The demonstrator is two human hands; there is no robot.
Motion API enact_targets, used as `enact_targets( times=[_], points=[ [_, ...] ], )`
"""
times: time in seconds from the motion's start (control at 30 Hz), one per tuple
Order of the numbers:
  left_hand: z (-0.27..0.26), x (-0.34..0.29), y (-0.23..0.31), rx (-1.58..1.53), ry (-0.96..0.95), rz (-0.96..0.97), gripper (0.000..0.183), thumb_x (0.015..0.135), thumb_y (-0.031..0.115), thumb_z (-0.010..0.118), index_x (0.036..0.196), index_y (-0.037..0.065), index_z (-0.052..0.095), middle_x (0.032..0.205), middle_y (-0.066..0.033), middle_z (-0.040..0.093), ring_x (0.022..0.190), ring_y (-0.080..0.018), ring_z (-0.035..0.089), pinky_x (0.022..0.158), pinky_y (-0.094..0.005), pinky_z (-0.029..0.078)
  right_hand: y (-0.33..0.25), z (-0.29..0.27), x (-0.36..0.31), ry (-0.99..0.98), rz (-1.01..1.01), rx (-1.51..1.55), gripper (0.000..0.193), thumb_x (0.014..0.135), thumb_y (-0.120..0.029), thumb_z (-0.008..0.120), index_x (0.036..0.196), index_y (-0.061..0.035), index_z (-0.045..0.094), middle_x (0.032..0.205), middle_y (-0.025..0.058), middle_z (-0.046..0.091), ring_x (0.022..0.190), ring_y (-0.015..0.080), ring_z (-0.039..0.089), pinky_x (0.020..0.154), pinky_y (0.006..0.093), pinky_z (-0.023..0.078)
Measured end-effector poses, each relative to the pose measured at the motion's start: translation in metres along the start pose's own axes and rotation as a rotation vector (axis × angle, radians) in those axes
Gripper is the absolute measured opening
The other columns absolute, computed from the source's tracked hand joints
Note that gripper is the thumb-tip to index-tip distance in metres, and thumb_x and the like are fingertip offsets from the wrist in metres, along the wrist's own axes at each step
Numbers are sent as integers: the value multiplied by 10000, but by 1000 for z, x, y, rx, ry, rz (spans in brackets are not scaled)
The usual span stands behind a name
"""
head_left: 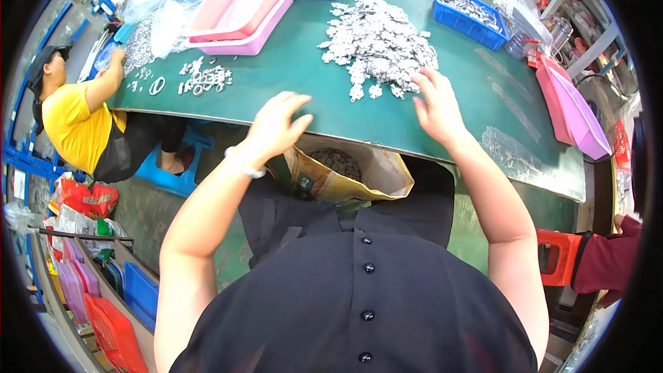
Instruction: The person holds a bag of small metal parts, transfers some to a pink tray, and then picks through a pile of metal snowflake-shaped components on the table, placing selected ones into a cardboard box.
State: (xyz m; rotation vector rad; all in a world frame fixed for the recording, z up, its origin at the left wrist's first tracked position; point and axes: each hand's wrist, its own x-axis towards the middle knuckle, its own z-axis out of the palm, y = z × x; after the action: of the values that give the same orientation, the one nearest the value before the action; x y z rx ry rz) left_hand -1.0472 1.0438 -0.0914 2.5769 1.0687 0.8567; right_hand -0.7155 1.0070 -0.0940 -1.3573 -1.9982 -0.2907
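A green counter [311, 72], an open yellow sack [328, 185] below its near edge, bears a heap of small silvery-grey flat pieces [378, 43], with the right hand [438, 107], fingers [433, 78] parted, at its near right side, and the left hand [275, 126], fingers loosely spread, over the edge.

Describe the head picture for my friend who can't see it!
A person's right hand is at the edge of a heap of small, pale pieces on a green table; the left hand is open near the front edge. Below, a yellowish sack gapes open; a co-worker in yellow sits at left.
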Motion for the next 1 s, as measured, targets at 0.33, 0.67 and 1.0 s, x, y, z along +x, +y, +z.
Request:
enact_targets(
  times=[0.33, 0.67, 1.0],
  points=[
    [58, 62, 23, 18, -34, -71, 211, 762, 145, 704, 938, 48, 641, 893, -98, 563, 867, -294, 546, 774, -393, 450, -1, 15, 3, -248, -84, -44, 208, 760, -20, 609, 965, -43, 626, 1239, 143, 514, 1142, 378, 471, 952, 453, 403],
    [38, 49, 20, -133, -130, -41, 243, 743, 28, 676, 984, 52, 653, 937, -92, 567, 875, -301, 537, 775, -386, 452, -15, -7, 9, -270, -34, 59, 270, 723, -80, 688, 981, -40, 618, 1036, 120, 535, 944, 303, 514, 818, 408, 416],
    [42, 45, 19, -121, -91, -20, 296, 716, 41, 696, 1008, 48, 652, 948, -104, 571, 880, -310, 541, 780, -390, 457, -31, 7, 12, -373, -69, 138, 292, 736, -146, 692, 993, -28, 622, 1009, 109, 539, 910, 281, 521, 781, 396, 423]
  ],
)
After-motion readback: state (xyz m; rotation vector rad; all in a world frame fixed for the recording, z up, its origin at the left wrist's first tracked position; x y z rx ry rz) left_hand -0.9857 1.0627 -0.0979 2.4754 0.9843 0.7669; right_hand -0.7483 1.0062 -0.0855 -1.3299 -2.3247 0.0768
